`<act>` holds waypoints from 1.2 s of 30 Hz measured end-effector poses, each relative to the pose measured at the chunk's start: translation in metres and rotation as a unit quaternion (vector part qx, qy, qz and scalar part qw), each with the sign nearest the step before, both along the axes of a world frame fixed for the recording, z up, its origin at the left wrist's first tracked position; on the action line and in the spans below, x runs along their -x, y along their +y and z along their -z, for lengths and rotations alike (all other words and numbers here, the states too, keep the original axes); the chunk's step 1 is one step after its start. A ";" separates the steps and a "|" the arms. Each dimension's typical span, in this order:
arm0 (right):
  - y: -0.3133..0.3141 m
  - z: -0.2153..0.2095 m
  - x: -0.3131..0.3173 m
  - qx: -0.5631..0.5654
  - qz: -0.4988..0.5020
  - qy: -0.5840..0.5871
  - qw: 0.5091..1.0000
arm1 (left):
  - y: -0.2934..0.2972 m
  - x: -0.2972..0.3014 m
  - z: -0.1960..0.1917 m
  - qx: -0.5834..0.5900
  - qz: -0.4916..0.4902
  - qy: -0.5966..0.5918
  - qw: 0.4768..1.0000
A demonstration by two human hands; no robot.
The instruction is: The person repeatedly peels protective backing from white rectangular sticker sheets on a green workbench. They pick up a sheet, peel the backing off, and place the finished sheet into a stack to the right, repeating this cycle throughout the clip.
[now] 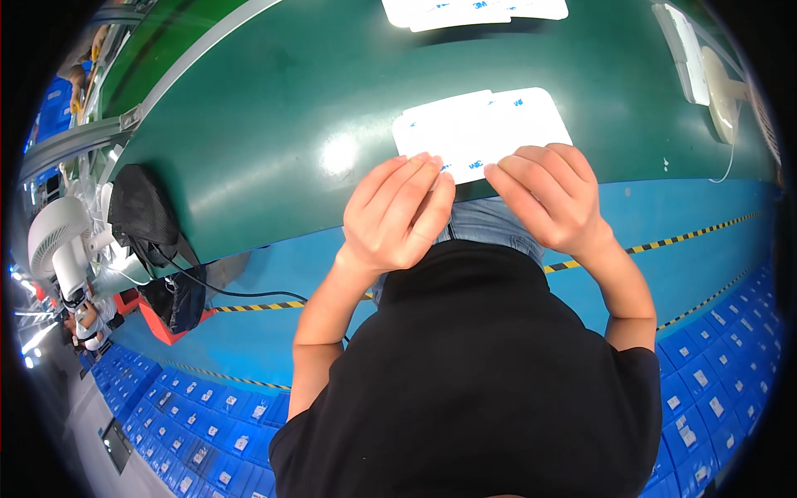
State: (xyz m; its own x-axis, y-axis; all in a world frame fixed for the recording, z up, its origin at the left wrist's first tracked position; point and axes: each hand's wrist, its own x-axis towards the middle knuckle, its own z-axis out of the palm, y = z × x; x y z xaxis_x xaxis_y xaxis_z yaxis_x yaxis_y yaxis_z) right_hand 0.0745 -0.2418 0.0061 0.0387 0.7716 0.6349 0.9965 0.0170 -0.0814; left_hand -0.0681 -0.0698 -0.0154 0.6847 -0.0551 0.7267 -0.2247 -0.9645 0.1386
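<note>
A white rounded-corner sheet point(481, 124) with small blue print lies on the green table point(274, 124) near its front edge. My left hand point(398, 214) rests on the sheet's near left edge, fingers together and bent over it. My right hand point(548, 197) lies on the near right edge in the same way, fingertips touching the sheet. Both hands press or pinch the near edge; whether the sheet is lifted I cannot tell.
More white sheets point(473, 12) lie at the table's far edge. A white fan point(721, 90) stands at the right, another white fan point(56, 241) at the left beside a black bag point(148, 217). Blue bins point(207, 432) line the blue floor point(274, 274) with striped tape.
</note>
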 end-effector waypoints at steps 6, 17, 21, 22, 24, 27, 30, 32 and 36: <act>0.004 0.003 0.000 0.041 -0.007 0.040 0.998 | 0.002 -0.002 0.003 -0.010 0.005 0.038 0.999; 0.011 0.005 -0.004 0.066 -0.008 0.047 0.997 | 0.003 -0.007 -0.001 0.031 0.015 0.074 0.997; 0.010 0.006 -0.005 0.058 -0.005 0.029 0.998 | 0.003 -0.009 -0.003 -0.016 0.013 0.074 0.997; 0.011 0.007 -0.005 0.056 -0.001 0.023 0.998 | 0.005 -0.010 -0.002 -0.030 0.012 0.071 0.997; 0.012 0.007 -0.004 0.050 0.008 0.013 0.999 | 0.006 -0.010 -0.002 -0.047 0.011 0.062 0.997; 0.014 0.003 -0.005 0.040 0.020 0.001 0.999 | 0.009 -0.013 -0.006 -0.056 0.008 0.048 0.997; 0.018 -0.002 -0.006 0.049 0.031 0.003 0.998 | 0.013 -0.017 -0.009 -0.065 0.008 0.050 0.997; 0.021 -0.004 -0.007 0.066 0.036 0.020 0.997 | 0.015 -0.020 -0.009 -0.063 0.014 0.063 0.996; 0.022 -0.001 -0.007 0.095 0.038 0.059 0.993 | 0.017 -0.021 -0.006 -0.050 0.024 0.083 0.995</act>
State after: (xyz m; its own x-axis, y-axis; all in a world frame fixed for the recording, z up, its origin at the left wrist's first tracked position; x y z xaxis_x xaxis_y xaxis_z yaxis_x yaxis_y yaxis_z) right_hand 0.0811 -0.2194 0.0074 0.1677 0.8686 0.4663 0.9775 -0.0852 -0.1930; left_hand -0.0466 -0.0531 -0.0096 0.7901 -0.1566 0.5927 -0.2528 -0.9640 0.0823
